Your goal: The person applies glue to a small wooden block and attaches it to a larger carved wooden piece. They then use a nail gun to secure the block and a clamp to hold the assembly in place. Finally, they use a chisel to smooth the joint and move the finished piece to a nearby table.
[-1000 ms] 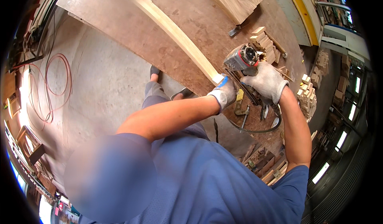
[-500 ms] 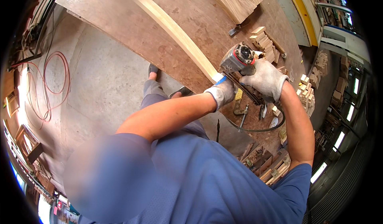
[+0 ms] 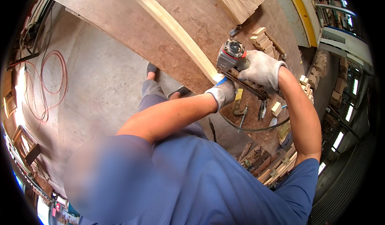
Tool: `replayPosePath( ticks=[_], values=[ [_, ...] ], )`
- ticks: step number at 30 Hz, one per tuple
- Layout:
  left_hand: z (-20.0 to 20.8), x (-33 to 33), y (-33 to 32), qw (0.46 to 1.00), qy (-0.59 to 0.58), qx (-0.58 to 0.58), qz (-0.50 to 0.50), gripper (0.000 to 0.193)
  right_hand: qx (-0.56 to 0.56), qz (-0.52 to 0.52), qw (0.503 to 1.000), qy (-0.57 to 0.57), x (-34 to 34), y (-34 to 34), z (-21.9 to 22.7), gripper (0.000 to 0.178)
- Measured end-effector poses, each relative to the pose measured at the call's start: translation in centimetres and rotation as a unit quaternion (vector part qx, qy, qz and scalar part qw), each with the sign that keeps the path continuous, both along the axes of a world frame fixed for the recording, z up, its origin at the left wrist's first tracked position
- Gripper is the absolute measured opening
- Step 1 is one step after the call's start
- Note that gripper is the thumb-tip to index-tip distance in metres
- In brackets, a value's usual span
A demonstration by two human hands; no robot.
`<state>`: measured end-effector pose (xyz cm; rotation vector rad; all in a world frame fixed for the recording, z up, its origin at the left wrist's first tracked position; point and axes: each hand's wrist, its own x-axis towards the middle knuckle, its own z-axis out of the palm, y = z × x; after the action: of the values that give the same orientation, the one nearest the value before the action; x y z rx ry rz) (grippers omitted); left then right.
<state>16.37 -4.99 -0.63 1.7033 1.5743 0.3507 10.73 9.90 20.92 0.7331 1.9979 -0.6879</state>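
In a white glove with blue on it, my left hand (image 3: pixel 223 92) is closed around the near end of a long pale wooden strip (image 3: pixel 182 36). The strip runs away toward the far left across a brown worktable (image 3: pixel 108 22). My gloved right hand (image 3: pixel 262 69) grips the handle of a grey and black nail gun (image 3: pixel 227 61) with a red ring. The tool's nose is down at the strip's end, right beside my left hand; the exact contact point is hidden. A dark air hose (image 3: pixel 256 129) curves over the table below my right hand.
Small wood blocks (image 3: pixel 264 40) are stacked right of the tool, near a wide wooden panel (image 3: pixel 236 0). A clamp (image 3: pixel 243 114) and a loose block (image 3: pixel 276 108) lie close to my hands. Offcuts (image 3: pixel 276 167) fill the lower right. Red hose (image 3: pixel 64 78) coils on the left floor.
My right hand and the nail gun have shifted left and slightly up, onto the strip's end, and the gun has tilted. My left hand has stayed almost in place.
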Motion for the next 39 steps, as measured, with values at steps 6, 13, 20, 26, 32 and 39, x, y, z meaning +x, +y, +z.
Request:
replayPosePath(
  ticks=[6, 13, 20, 26, 32, 39],
  values=[
    [4.0, -2.6, 0.3, 0.988, 0.082, -0.004, -0.128, 0.032, -0.021, -0.018, 0.997, -0.069, -2.4, -0.1, 0.5, 0.031],
    [4.2, -2.7, 0.3, 0.974, 0.119, 0.026, -0.192, 0.03, -0.036, -0.068, 0.991, -0.107, -3.3, -0.4, 0.9, 0.024],
    [3.0, -2.1, 0.0, 0.985, 0.087, 0.027, -0.145, 0.028, -0.016, -0.024, 0.995, -0.094, -2.6, -0.1, -0.1, 0.026],
    [3.5, -2.5, 0.1, 0.989, 0.08, 0.02, -0.126, 0.028, -0.002, 0.003, 0.998, -0.066, -2.0, 0.0, -0.2, 0.031],
    [4.8, -3.6, 0.1, 0.944, 0.173, 0.08, -0.268, 0.028, -0.007, -0.073, 0.996, -0.059, -2.4, -0.1, 1.3, 0.029],
    [3.0, -2.3, -0.2, 0.985, 0.07, 0.04, -0.152, 0.03, -0.035, -0.015, 0.998, -0.057, -2.6, -0.1, 0.7, 0.03]
  ],
)
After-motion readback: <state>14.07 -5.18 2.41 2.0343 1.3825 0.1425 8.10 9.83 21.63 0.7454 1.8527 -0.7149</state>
